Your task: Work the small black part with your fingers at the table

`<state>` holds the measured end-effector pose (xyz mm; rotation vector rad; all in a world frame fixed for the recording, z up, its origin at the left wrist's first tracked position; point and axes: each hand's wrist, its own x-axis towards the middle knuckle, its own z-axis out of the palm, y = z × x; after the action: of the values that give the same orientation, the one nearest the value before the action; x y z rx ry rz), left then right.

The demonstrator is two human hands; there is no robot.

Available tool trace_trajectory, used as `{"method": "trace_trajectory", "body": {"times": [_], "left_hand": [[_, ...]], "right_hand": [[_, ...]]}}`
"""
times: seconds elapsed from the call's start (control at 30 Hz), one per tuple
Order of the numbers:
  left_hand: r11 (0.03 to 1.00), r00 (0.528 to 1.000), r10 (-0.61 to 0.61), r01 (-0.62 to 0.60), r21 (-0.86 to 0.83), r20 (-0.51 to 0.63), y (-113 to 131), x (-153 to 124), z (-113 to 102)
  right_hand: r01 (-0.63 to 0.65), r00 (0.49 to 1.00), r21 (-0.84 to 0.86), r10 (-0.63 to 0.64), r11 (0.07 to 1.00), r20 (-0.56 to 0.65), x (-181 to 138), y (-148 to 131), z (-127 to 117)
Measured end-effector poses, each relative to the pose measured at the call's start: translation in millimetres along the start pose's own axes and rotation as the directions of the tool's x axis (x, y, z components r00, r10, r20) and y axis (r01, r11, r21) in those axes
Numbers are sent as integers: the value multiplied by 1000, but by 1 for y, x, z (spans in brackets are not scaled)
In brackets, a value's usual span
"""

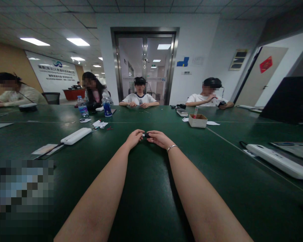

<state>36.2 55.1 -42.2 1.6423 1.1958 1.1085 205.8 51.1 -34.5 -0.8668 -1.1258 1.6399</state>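
Observation:
Both my hands meet over the dark green table (146,178), straight ahead of me. Between them is a small, slim black object (146,135) with a silvery end, too small for me to tell its kind. The fingertips of my left hand (135,138) pinch the silvery end. My right hand (159,138), with a silver bracelet (172,147) at its wrist, holds the black part between thumb and fingers. Parts of the object are hidden behind my fingers.
White power strips lie left (76,136) and right (277,161). A small box (198,121) stands ahead right. Two bottles, one clear (82,107) and one blue-labelled (107,107), stand ahead left near paper scraps (100,124). Several people sit around the table's far side.

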Motion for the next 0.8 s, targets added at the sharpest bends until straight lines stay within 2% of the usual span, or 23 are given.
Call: {"method": "trace_trajectory", "body": {"times": [0.3, 0.8], "left_hand": [[999, 999, 23, -21, 43, -34, 3, -3, 0], [997, 999, 50, -49, 52, -10, -4, 1, -1]], "right_hand": [[4, 1000, -3, -4, 1000, 7, 0, 1, -2], [5, 1000, -8, -5, 1000, 16, -1, 0, -1]]}}
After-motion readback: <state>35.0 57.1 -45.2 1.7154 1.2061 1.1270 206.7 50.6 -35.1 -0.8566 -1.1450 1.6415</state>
